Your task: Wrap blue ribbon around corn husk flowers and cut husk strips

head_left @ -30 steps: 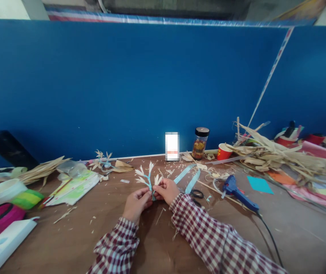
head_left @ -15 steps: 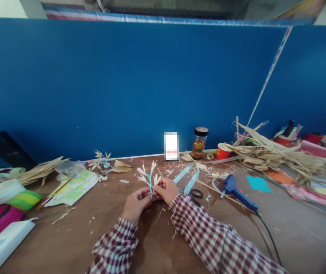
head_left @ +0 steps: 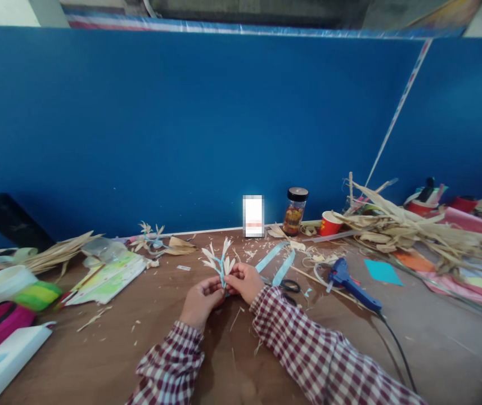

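Husk sprig (head_left: 219, 260): pale pointed leaves fanned upright on a light-blue wrapped stem. Left hand (head_left: 201, 301) and right hand (head_left: 244, 281) both pinch its base, grip closed, above the bench (head_left: 97, 360).

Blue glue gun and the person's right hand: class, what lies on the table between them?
In the head view, black-handled scissors and light-blue paper strips lie between the right hand and the glue gun.

Small handmade sprig (head_left: 219, 260): pale straw-coloured pointed leaves fanned out from a light blue wrapped stem. Held upright, slightly above the brown tabletop, leaves pointing up and away. Lower stem pinched between fingertips of left hand (head_left: 201, 301) and right hand (head_left: 246, 281).
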Motion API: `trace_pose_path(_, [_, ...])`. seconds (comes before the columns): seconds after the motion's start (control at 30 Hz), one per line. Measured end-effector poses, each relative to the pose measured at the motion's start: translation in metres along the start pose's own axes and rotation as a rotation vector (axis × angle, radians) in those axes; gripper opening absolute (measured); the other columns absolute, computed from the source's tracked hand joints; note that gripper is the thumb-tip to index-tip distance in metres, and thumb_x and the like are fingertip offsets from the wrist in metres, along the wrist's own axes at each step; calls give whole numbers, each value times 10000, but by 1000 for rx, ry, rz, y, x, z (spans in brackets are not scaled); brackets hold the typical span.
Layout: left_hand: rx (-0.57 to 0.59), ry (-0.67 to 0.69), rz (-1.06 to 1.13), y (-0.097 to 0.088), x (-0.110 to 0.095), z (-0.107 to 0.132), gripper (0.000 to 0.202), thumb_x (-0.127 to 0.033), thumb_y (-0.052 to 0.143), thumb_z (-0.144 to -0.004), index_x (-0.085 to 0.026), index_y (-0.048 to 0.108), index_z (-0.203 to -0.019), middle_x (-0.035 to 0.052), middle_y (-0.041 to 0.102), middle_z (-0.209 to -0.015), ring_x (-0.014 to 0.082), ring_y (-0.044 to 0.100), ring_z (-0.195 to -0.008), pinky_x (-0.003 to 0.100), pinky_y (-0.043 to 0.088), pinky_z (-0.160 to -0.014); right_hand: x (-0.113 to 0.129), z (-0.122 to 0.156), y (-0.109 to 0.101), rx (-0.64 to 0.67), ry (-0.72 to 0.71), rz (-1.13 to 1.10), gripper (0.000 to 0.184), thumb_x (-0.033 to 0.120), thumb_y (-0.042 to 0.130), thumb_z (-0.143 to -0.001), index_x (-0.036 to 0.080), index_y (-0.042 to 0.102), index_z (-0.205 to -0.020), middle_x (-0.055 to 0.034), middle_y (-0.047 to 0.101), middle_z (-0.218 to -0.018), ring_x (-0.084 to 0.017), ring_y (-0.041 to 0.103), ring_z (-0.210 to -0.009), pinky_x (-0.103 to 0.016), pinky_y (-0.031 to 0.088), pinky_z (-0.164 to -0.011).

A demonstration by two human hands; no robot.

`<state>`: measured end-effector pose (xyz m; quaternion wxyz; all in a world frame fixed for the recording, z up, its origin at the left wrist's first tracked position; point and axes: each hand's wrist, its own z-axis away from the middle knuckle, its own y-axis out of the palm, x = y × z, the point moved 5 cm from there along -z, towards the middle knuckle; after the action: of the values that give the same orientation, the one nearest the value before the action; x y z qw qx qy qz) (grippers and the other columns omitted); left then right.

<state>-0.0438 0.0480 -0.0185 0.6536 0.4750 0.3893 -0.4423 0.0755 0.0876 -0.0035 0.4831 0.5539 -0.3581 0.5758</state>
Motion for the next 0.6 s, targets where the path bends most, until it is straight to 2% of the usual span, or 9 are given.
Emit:
trace_pose_path(0.13, [-14,-16,-2,1,-1,1,451,-187,807,-458,-121,657,-878,36,683,-717,109,614,-624,180,479,-557,1,0,-1,0,-16,6,119,193,620,-666,163,506,-680,42,553,-571,-111,570,-532,-235,477,-517])
trace_pose_path(0.3, [-54,-55,-14,1,-3,2,393,-239,781,-524,-117,661,-878,72,696,-762,134,628,-678,199,488,-581,1,-1,-2,9,-32,17,61,179,593,-683,159,539,-703,32,553,-581,-110,563,-542,-236,470,-525])
trace_pose_path(0.6, [-67,-59,-25,1,-2,2,367,-202,767,-552,-113,658,-891,81,701,-766,134,633,-656,207,497,-576,1,0,-1,36,-41,16,48,171,589,-684,148,557,-712,28,556,-577,-108,556,-538,-242,474,-536])
